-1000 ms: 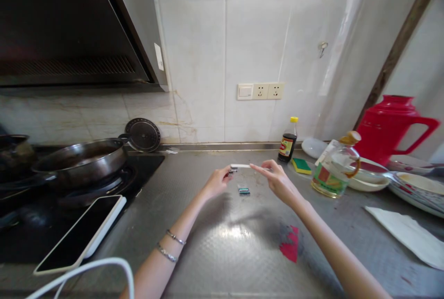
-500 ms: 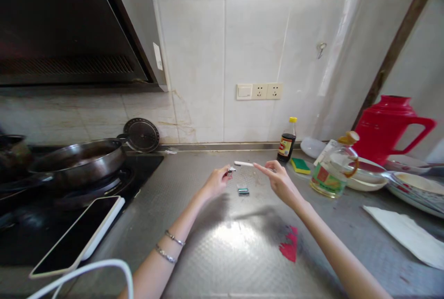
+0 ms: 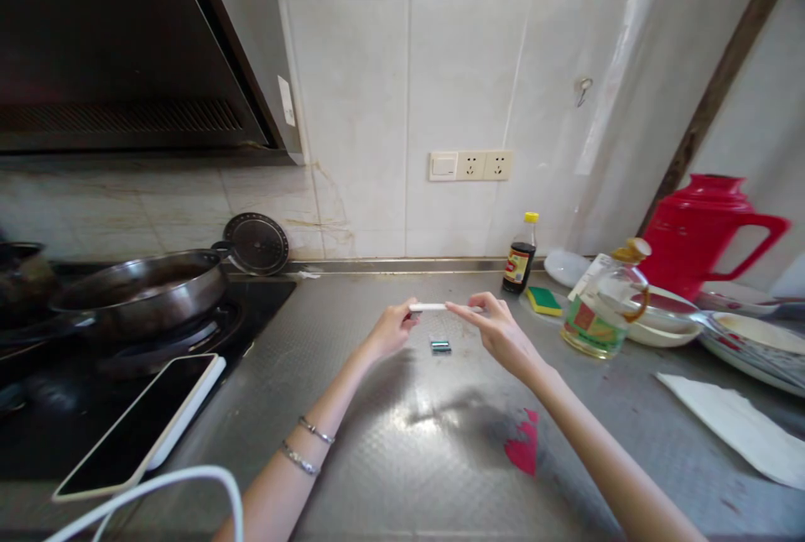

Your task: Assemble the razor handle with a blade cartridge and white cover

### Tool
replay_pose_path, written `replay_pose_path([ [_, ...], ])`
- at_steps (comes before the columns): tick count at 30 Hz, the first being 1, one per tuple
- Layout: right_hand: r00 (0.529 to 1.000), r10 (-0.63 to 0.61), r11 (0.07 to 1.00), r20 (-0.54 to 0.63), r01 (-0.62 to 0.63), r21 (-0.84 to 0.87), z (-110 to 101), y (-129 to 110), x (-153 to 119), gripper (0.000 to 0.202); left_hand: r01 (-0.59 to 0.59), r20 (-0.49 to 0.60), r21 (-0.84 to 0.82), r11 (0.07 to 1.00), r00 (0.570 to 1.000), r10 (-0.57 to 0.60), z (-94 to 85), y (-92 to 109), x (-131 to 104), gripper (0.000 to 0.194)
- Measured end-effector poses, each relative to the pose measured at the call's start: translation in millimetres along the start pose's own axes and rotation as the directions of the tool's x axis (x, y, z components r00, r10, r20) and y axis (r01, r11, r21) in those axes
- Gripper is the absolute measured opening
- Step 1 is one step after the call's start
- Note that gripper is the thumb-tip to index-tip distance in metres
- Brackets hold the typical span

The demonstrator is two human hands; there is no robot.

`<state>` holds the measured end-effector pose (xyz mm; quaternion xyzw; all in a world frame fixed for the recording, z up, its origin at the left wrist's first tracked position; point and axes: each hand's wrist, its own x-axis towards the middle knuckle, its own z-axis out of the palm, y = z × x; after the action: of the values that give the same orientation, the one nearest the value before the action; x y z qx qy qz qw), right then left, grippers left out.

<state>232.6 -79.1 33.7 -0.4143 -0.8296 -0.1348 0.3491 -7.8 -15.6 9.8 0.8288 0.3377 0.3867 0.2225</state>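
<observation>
Head: white stick in right fingers, other end at left fingers

A single head-worn camera looks forward and down across the bench to the tiled wall at twelve o'clock. Its wide view stretches from the range hood at ten o'clock to the red jug at three, with the left hand and right hand at middle distance, just below centre.

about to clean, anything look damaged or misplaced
A ragged red patch marks the grey metal counter, perhaps torn residue. The white-edged, black-screened phone overlaps the glossy black cooktop, an odd resting spot.
</observation>
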Motion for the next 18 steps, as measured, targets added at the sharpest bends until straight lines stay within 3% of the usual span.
replay_pose_path([
  [5, 0.999, 0.052, 0.999, -0.013, -0.052, 0.0, 0.7, 5.6, 0.5, 0.072, 0.001, 0.007, -0.051, 0.999, 1.0, 0.0, -0.7, 2.2, 0.6, 0.017],
  [18, 0.997, 0.066, 0.995, -0.04, -0.063, 0.071, 10.0, 12.2, -9.5, 0.068, 0.026, -0.004, -0.099, 0.995, 1.0, -0.026, 1.7, -1.6, 0.6, 0.008],
])
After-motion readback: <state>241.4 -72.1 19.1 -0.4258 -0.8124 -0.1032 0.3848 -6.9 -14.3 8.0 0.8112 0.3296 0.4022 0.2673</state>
